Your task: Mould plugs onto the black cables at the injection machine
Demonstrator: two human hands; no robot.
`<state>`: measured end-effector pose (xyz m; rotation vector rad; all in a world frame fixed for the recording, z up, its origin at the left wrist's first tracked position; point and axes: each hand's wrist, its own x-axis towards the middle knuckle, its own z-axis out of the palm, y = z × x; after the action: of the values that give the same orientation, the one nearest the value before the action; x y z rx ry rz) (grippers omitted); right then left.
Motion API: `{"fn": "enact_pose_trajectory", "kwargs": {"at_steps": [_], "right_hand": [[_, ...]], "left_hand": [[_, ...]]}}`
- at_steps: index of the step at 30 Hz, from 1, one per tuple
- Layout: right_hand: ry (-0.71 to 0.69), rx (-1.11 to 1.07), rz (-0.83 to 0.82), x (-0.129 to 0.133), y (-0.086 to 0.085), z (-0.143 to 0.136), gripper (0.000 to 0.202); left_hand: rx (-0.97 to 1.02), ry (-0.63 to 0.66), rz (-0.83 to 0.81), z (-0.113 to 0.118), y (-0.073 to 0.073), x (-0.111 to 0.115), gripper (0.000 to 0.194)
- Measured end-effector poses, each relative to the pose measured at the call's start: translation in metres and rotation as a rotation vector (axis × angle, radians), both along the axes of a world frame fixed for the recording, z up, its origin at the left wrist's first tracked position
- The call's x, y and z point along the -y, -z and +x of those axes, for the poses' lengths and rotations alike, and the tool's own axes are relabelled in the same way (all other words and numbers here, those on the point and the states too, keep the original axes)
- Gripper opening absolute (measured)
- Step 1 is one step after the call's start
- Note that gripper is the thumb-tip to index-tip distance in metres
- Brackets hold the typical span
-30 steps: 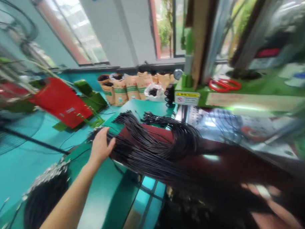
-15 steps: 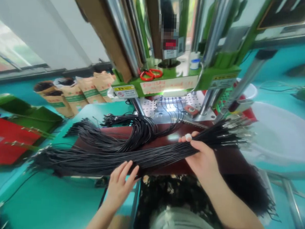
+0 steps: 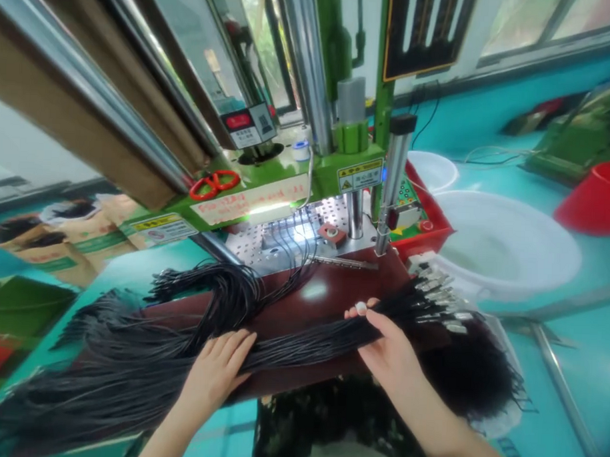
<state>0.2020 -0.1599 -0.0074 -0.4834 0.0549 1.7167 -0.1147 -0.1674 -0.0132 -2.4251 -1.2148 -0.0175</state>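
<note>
A long bundle of thin black cables (image 3: pixel 303 348) stretches across the dark red-brown work surface (image 3: pixel 328 282). My right hand (image 3: pixel 388 348) is closed around it close to its right end, where pale connector ends (image 3: pixel 440 296) fan out. Something small and white, like a finger cover (image 3: pixel 361 308), sits at that hand's thumb tip. Farther left, my left hand (image 3: pixel 220 369) lies over the same bundle with its fingers curled across it and the thumb on the near side. Behind it, another bunch of black cables (image 3: pixel 233 292) bends toward the machine.
A green press machine (image 3: pixel 266 194) stands ahead, red-handled scissors (image 3: pixel 215 184) on its ledge. Several cables run into its lit lower plate (image 3: pixel 295 231). To the right are a white basin (image 3: pixel 504 242) and a dark cable heap (image 3: pixel 470 374). Paper sacks (image 3: pixel 92 234) stand left.
My view has swung to the right. My left hand has come down from beside the bundle and closed over it. My right hand keeps its hold near the connector end.
</note>
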Motion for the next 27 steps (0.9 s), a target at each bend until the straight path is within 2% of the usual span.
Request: {"fn": "enact_pose_trajectory", "kwargs": {"at_steps": [2, 5, 8, 10, 11, 12, 14, 15, 16, 18, 20, 22, 24, 27], "right_hand": [[-0.015, 0.021, -0.041, -0.001, 0.007, 0.009, 0.016], [-0.164, 0.135, -0.035, 0.008, 0.012, 0.033, 0.014], [-0.502, 0.446, 0.089, 0.031, 0.002, 0.066, 0.016], [-0.697, 0.813, 0.260, 0.042, -0.014, 0.084, 0.016], [-0.693, 1.035, 0.376, 0.044, -0.023, 0.088, 0.017], [-0.602, 1.264, 0.510, 0.041, -0.031, 0.089, 0.019], [-0.279, 1.666, 0.784, 0.026, -0.042, 0.080, 0.026], [-0.146, 1.817, 0.912, 0.016, -0.044, 0.072, 0.031], [-0.071, 1.940, 1.031, 0.004, -0.041, 0.062, 0.037], [-0.063, 2.141, 1.195, -0.014, -0.029, 0.045, 0.045], [-0.113, 2.296, 1.260, -0.021, -0.010, 0.035, 0.050], [-0.135, 2.437, 1.244, -0.016, 0.008, 0.033, 0.053], [-0.095, 2.582, 1.165, -0.007, 0.019, 0.035, 0.056], [-0.042, 2.719, 1.023, -0.001, 0.024, 0.038, 0.060]], "left_hand": [[0.004, 0.029, -0.045, 0.002, 0.000, -0.005, 0.040], [0.007, 0.018, -0.100, 0.001, 0.000, -0.013, 0.045], [0.011, 0.008, -0.122, 0.001, 0.001, -0.016, 0.048], [0.018, 0.000, -0.135, 0.002, 0.001, -0.015, 0.049], [0.022, -0.008, -0.141, 0.003, 0.001, -0.015, 0.049], [0.027, -0.015, -0.148, 0.004, 0.001, -0.014, 0.050], [0.040, -0.025, -0.156, 0.007, 0.000, -0.013, 0.052], [0.048, -0.025, -0.160, 0.007, -0.001, -0.012, 0.053], [0.055, -0.023, -0.162, 0.008, -0.001, -0.012, 0.054], [0.065, -0.028, -0.158, 0.008, -0.001, -0.009, 0.050], [0.074, -0.049, -0.155, 0.010, -0.002, -0.008, 0.045], [0.086, -0.109, -0.163, 0.015, -0.003, -0.010, 0.039], [0.092, -0.234, -0.181, 0.023, -0.008, -0.016, 0.039], [0.087, -0.460, -0.188, 0.036, -0.016, -0.034, 0.041]]}}
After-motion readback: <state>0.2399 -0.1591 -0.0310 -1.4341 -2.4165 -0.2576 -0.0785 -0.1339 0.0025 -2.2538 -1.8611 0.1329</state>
